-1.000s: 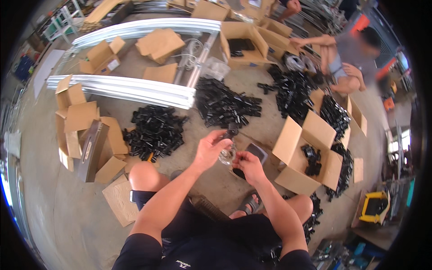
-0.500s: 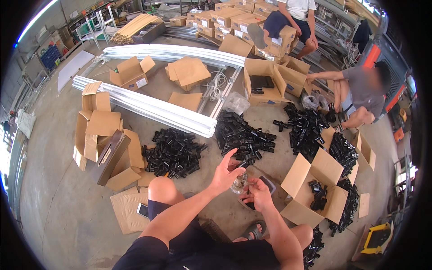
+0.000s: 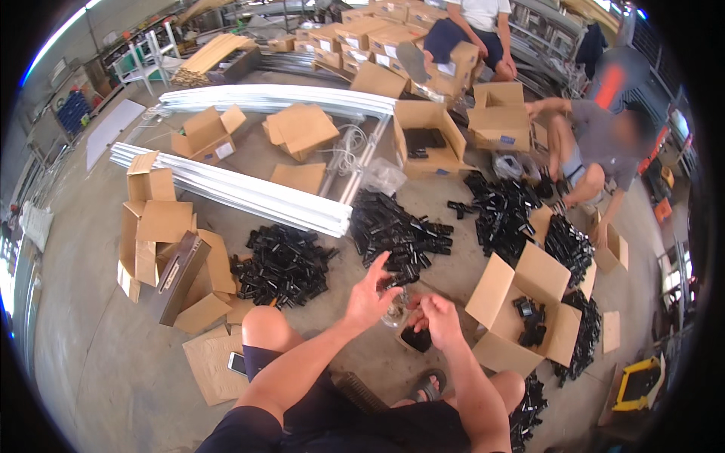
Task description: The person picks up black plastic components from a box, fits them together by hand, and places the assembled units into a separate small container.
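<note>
My left hand [image 3: 368, 299] is raised over the floor in front of me, its thumb and fingers curled around a black fitting [image 3: 391, 281]. Close beside it, my right hand [image 3: 438, 318] has its fingertips pinched together; whatever they hold is too small to make out. Below and between the hands sits a clear plastic container [image 3: 394, 312] with small pieces in it. A small open box [image 3: 416, 339] with dark contents lies under my right hand. Just beyond my left hand spreads a pile of black fittings [image 3: 389, 230].
Another black pile [image 3: 283, 264] lies left. An open carton [image 3: 495, 291] with a few fittings stands right. White metal profiles [image 3: 234, 192] lie ahead. A phone [image 3: 237, 363] rests on cardboard by my knee. A co-worker [image 3: 604, 143] crouches at right; another person [image 3: 491, 30] sits behind.
The view has shifted slightly. My hands stay close together, with the right fingers drawn in tighter. The crouching co-worker now reaches one arm down to a carton, and an open carton beside them has moved.
</note>
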Motion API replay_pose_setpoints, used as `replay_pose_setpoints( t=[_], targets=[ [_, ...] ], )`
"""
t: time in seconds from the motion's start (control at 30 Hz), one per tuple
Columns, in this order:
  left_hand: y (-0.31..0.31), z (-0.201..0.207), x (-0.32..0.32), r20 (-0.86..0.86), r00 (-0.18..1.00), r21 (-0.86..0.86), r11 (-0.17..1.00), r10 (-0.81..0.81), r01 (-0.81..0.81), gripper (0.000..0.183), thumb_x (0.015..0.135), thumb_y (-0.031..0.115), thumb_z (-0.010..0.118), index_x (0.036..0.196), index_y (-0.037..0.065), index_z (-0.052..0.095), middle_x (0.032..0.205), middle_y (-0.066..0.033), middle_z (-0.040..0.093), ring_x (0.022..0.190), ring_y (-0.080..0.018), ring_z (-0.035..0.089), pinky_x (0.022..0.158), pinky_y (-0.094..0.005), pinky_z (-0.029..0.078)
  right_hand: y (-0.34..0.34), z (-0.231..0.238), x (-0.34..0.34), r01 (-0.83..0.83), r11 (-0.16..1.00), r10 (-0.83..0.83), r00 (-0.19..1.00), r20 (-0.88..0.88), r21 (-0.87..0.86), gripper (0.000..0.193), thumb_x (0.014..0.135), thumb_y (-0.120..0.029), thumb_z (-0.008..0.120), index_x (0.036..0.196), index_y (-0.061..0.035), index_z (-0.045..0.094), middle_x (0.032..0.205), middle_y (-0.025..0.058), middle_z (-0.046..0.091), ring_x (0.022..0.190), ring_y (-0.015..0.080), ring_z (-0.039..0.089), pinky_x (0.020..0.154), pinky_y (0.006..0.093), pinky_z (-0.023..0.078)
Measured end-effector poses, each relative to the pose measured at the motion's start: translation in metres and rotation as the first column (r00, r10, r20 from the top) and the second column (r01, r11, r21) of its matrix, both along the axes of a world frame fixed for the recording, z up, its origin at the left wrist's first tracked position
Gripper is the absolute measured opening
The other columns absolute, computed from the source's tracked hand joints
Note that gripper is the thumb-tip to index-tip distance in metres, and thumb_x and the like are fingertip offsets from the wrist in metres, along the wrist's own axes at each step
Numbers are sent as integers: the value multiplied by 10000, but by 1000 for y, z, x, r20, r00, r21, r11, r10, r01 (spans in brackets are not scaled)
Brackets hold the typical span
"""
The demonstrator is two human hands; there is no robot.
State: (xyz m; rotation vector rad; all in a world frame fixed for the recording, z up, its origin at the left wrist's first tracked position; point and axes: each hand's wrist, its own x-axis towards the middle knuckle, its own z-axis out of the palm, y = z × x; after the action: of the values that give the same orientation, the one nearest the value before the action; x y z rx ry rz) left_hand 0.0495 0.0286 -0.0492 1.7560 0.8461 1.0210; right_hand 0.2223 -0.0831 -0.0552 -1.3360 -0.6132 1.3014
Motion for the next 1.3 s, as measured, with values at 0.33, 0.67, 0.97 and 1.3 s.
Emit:
replay_pose_setpoints(
  t=[0.33,0.67,0.97,1.3],
  targets=[
    [-4,5,-1,-231,972,488,859,-44,155,838,818,82,822,1542,50,401,1100,-186,725,951,-367,724,810,-408,597,13,20,19,157,931,-280,885,371,328,141,1001,-53,655,1126,-3,696,950,19,703,729,70,616,667,228,523],
    [-3,2,-2,-359,931,507,824,-64,252,827,787,47,814,1519,33,429,1179,-135,704,928,-309,704,728,-389,586,12,32,-3,-53,914,-292,601,744,401,120,908,17,712,1025,-9,717,961,107,714,759,205,687,671,303,535],
    [-5,2,-4,-404,910,498,813,-91,302,813,773,44,802,1508,50,456,1082,-101,712,894,-297,699,689,-384,586,19,21,-4,-340,830,-338,323,884,442,207,825,71,699,1009,-21,719,956,129,686,838,321,677,711,391,555],
    [-7,0,0,-403,912,515,806,-71,290,804,760,35,787,1500,85,476,1086,-92,716,922,-302,708,710,-397,594,17,6,-6,-314,902,-252,170,953,294,218,751,-83,702,964,-39,686,969,121,625,951,317,645,756,400,564]
  ],
)
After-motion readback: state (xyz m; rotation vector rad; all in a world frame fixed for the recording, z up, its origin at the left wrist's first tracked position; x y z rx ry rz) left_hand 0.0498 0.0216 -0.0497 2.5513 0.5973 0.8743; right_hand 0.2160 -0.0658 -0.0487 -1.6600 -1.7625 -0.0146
